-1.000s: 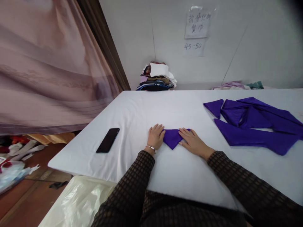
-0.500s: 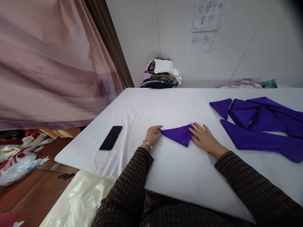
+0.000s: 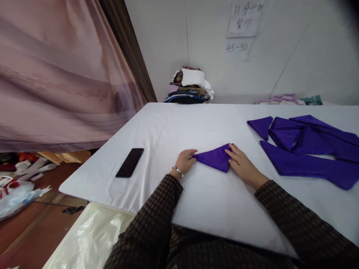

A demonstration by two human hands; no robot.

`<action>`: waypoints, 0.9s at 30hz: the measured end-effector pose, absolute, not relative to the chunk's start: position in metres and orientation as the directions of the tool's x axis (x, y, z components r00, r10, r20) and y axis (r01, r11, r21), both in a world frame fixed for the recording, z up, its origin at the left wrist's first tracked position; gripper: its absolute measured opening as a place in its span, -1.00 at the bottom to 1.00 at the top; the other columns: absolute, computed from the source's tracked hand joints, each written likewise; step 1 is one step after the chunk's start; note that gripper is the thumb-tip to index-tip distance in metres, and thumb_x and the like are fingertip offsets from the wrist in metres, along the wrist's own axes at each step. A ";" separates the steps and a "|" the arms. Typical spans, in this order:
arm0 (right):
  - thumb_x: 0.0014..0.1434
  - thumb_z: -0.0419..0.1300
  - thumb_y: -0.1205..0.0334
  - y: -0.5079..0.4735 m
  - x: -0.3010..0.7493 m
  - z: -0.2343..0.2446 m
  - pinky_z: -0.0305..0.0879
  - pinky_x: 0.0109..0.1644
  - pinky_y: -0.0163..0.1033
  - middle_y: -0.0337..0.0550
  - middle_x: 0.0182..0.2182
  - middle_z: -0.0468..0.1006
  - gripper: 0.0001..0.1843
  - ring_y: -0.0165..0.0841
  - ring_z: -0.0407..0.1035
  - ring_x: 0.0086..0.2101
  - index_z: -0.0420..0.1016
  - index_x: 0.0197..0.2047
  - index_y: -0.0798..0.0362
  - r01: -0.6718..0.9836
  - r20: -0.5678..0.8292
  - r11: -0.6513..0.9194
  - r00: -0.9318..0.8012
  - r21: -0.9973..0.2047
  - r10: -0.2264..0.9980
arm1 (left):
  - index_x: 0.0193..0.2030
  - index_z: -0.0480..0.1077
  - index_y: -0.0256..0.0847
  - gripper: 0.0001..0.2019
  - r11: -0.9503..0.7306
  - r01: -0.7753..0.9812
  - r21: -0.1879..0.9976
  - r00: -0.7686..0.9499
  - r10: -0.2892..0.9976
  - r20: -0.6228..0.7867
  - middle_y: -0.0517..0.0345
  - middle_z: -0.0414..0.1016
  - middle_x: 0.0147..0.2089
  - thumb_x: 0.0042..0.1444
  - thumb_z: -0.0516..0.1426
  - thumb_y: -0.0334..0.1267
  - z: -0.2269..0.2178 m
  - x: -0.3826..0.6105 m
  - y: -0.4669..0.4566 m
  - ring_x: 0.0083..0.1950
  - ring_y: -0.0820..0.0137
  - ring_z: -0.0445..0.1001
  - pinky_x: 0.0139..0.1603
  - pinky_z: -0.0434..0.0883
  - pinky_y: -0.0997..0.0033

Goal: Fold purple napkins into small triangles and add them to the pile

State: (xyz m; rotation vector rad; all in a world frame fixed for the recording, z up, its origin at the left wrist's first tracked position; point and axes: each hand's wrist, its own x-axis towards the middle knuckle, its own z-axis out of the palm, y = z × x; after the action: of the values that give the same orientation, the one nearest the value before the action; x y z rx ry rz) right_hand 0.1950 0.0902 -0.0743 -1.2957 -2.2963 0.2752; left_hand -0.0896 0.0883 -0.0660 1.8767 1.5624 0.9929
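Note:
A small purple cloth folded into a triangle [image 3: 214, 158] lies on the white table [image 3: 196, 127] in front of me. My left hand [image 3: 185, 161] pinches its left corner, fingers closed on the fabric. My right hand [image 3: 241, 163] grips its right edge, fingers closed on it. A silver bracelet sits on my left wrist.
A black phone [image 3: 129, 162] lies on the table to the left. A heap of purple cloths [image 3: 305, 147] spreads at the right. A stack of folded fabrics [image 3: 189, 86] stands against the far wall. A pink curtain [image 3: 64, 71] hangs at left; plastic sheeting [image 3: 92, 235] lies below the table edge.
The triangle has turned so its point faces right instead of toward me. My left hand went from flat to pinching the left corner; my right hand shifted to the right edge.

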 end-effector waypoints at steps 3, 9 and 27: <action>0.26 -0.05 -0.02 0.080 0.184 -0.069 -0.06 0.26 0.18 0.04 0.30 0.08 -0.44 -0.04 -0.11 0.28 0.29 0.22 0.09 0.778 0.264 0.502 -0.429 -0.378 0.864 | -0.08 0.46 -0.15 -0.63 -0.216 0.597 0.772 0.081 0.974 0.210 0.18 0.52 -0.21 -0.06 0.13 -0.51 -0.067 -0.089 0.088 -0.13 0.41 0.48 -0.02 0.46 0.33; 0.27 -0.11 -0.15 0.074 0.179 -0.068 -0.11 0.26 0.21 0.09 0.28 0.11 -0.36 -0.05 -0.11 0.28 0.26 0.24 0.08 0.827 0.138 0.473 -0.453 -0.306 0.881 | -0.08 0.46 -0.15 -0.66 -0.185 0.546 0.817 0.061 0.982 0.181 0.16 0.54 -0.22 -0.02 0.10 -0.46 -0.067 -0.091 0.088 -0.14 0.41 0.51 -0.07 0.48 0.35; 0.26 -0.08 -0.12 0.076 0.182 -0.063 -0.10 0.26 0.22 0.04 0.30 0.07 -0.39 -0.05 -0.16 0.29 0.21 0.26 0.02 0.773 0.232 0.541 -0.489 -0.331 0.841 | -0.13 0.47 -0.12 -0.75 -0.187 0.537 0.822 0.077 0.982 0.173 0.18 0.56 -0.24 0.00 0.18 -0.33 -0.063 -0.092 0.088 -0.20 0.41 0.51 -0.09 0.46 0.32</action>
State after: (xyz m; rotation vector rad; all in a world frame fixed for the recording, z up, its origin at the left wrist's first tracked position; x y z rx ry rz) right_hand 0.1818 0.0758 -0.0627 -1.3241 -2.4176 0.2578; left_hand -0.0923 0.0875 -0.0629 1.7882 1.5038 1.0022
